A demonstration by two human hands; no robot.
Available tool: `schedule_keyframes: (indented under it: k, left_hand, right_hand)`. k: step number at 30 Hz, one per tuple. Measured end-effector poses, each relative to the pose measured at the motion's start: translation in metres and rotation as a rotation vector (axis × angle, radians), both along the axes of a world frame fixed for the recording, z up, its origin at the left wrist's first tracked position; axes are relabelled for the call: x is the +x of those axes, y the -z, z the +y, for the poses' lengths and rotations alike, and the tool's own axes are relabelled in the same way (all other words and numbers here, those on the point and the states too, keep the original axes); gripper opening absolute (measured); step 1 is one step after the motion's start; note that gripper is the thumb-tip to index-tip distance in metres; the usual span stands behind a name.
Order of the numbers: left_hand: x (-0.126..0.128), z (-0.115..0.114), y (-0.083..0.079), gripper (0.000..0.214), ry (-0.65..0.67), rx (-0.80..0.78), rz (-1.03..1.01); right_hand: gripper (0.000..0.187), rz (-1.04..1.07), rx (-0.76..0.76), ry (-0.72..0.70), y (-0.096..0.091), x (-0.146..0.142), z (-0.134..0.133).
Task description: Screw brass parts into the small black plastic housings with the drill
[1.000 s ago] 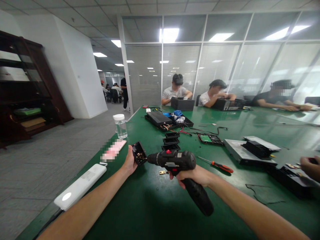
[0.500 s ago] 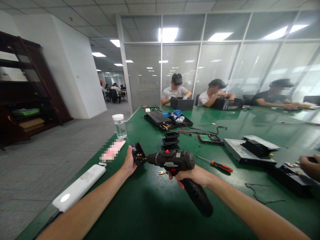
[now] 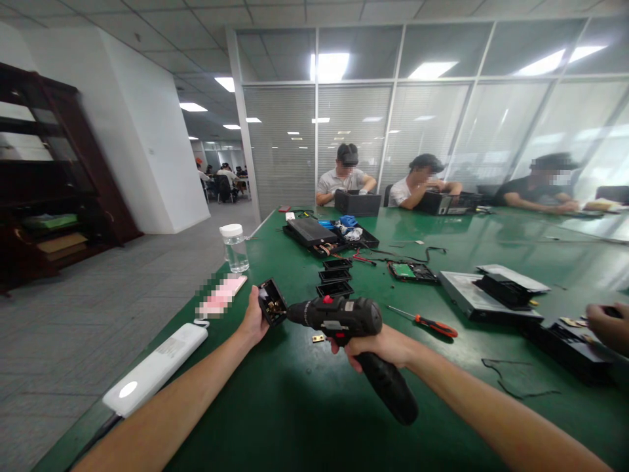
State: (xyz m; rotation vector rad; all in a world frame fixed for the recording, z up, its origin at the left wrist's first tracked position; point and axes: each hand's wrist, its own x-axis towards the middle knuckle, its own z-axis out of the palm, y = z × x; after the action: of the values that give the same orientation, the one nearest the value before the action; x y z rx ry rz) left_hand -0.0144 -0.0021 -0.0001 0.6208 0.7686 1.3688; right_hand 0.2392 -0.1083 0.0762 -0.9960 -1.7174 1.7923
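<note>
Head: right grip (image 3: 378,345) closed around drill (image 3: 350,315)

We count three black boxes (image 3: 335,276) in a row, one drill (image 3: 351,314), one screwdriver (image 3: 436,326), one bottle (image 3: 236,252), three people (image 3: 400,191) opposite.

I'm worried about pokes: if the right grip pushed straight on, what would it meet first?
Probably the black box in the left grip; depth is unclear, so the drill may be touching it.

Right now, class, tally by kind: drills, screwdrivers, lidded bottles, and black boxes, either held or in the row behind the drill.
Drill, in the right hand: 1
Held black box, in the left hand: 1
Row of black boxes: 3
Screwdriver: 1
Lidded bottle: 1
Total: 7
</note>
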Motion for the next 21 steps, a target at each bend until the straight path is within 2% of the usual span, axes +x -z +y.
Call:
schedule_keyframes:
  k: [5, 9, 14, 17, 21]
  left_hand:
    - [0.000, 0.001, 0.003, 0.049, 0.010, -0.003, -0.025]
    - [0.002, 0.001, 0.007, 0.039, -0.039, -0.009, 0.046]
    - [0.003, -0.001, 0.007, 0.036, -0.025, -0.036, 0.066]
    - [0.002, -0.002, 0.006, 0.044, 0.030, -0.085, 0.057]
    - [-0.001, -0.004, 0.003, 0.063, 0.086, -0.120, 0.030]
  right_hand:
    - [0.023, -0.035, 0.006, -0.004, 0.000, -0.001, 0.001]
    - [0.023, -0.071, 0.073, -0.027, 0.006, 0.000, 0.005]
    - [0.016, -0.003, 0.059, -0.047, 0.010, 0.006, 0.008]
    - [0.013, 0.014, 0.025, -0.021, 0.010, 0.007, 0.010]
    - [0.018, -0.015, 0.070, -0.089, 0.014, 0.006, 0.012]
